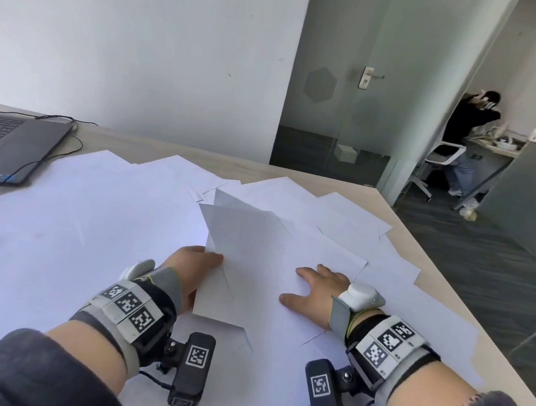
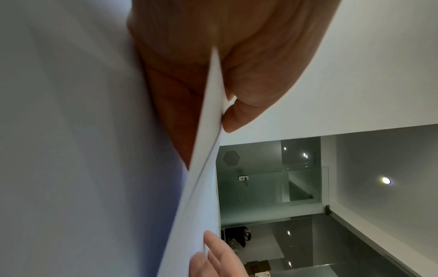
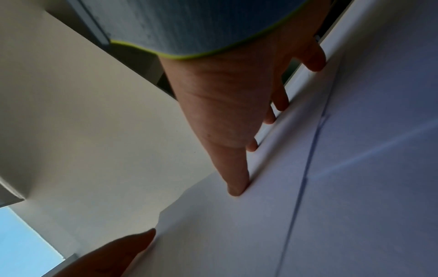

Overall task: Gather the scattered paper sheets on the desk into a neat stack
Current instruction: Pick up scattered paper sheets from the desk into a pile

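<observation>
Several white paper sheets (image 1: 89, 214) lie scattered and overlapping across the light wooden desk (image 1: 297, 176). My left hand (image 1: 209, 259) pinches a thin bundle of sheets (image 1: 241, 243) by its left edge, tilted up off the desk. In the left wrist view my thumb (image 2: 249, 93) presses the bundle's edge (image 2: 194, 196) against the fingers behind it. To the right, my right hand (image 1: 304, 285) lies flat with spread, straight fingers (image 3: 237, 168) on the loose sheets (image 3: 308, 206).
An open dark laptop (image 1: 0, 143) with a black cable (image 1: 28, 166) sits at the desk's far left, partly bordered by paper. The desk's right edge (image 1: 451, 292) drops to grey carpet. Beyond a glass door (image 1: 340, 93), a person (image 1: 468, 126) sits at another desk.
</observation>
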A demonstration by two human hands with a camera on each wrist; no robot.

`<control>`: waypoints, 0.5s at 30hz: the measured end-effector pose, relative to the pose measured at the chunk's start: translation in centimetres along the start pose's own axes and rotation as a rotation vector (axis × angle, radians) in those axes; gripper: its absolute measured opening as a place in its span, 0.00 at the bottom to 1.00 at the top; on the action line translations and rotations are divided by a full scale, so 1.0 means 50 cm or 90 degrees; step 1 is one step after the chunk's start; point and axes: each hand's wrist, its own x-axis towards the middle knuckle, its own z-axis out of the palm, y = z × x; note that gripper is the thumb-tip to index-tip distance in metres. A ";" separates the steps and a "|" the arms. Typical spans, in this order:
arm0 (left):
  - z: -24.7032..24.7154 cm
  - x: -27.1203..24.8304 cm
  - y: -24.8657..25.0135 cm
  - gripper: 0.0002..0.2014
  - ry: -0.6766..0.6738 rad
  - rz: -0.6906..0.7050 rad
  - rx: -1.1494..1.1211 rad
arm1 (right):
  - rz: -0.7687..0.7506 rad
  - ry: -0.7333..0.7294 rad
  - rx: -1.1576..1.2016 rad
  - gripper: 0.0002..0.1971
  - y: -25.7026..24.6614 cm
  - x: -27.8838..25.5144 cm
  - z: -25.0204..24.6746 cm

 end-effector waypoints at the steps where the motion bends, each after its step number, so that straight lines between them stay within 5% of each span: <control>1: 0.005 -0.002 0.003 0.09 -0.008 0.002 0.006 | 0.003 -0.001 -0.003 0.42 0.002 0.000 -0.001; 6: 0.018 -0.002 0.007 0.16 -0.039 0.028 0.051 | -0.027 0.014 0.006 0.38 -0.011 0.004 -0.006; 11: 0.002 0.005 0.007 0.15 -0.011 0.045 0.022 | -0.068 0.015 0.192 0.32 -0.011 0.022 -0.036; 15: -0.016 0.012 0.013 0.13 0.054 0.075 -0.013 | 0.000 0.126 0.218 0.26 0.036 0.089 -0.061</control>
